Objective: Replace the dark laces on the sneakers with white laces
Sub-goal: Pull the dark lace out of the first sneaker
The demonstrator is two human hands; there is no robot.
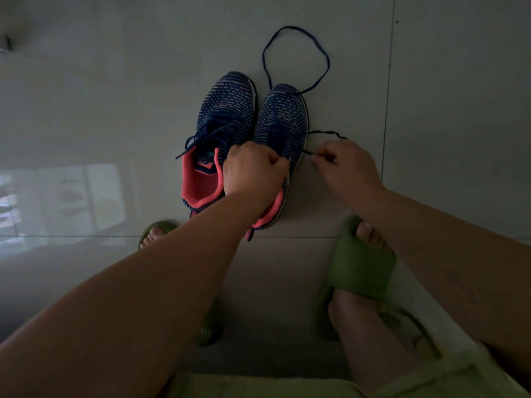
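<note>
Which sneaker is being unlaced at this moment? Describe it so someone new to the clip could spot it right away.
On the pale tiled floor two blue knit sneakers stand side by side, toes pointing away. It is the right sneaker, between the left hand and right hand. Unlike the left sneaker, whose lace is still threaded, its dark lace trails out in a big loop past the toe.

The two sneakers (227, 110) are seen to be made of a knitted cloth upper, matt and finely textured, with a smoother coral fabric lining (198, 182) inside the collars. The dark lace (296, 47) is a thin woven cord, matt. The floor (115, 96) is laid with large smooth tiles, glossy enough that a pale reflection is carried. The green slides (359, 268) appear to be of matt, soft-looking foam or rubber.
</note>
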